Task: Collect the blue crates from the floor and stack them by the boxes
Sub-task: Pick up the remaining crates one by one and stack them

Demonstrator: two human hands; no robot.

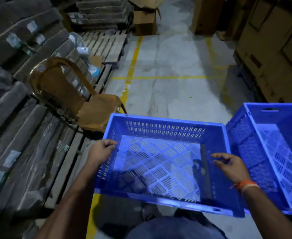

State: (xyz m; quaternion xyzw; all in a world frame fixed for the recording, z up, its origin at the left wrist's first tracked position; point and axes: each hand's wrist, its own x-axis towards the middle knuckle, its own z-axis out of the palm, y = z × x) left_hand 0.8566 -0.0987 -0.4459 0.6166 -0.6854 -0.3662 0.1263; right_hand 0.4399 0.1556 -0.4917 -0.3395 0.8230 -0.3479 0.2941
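A blue crate (166,163) sits low in front of the person, its perforated base visible and its interior empty. The left hand (100,152) grips the crate's left rim, fingers curled over the edge. The right hand (231,167) is at the right rim with fingers bent toward the wall; whether it actually clasps the rim cannot be told. An orange thread band (245,185) circles the right wrist. A second blue crate (269,152) stands just beside the first, on its right, also empty. A brown plastic chair (72,94) stands to the left, next to wrapped grey stacks (17,118) on wooden pallets (105,47). Cardboard boxes (271,49) line the right side. Yellow lines (133,61) mark the concrete floor (172,66).
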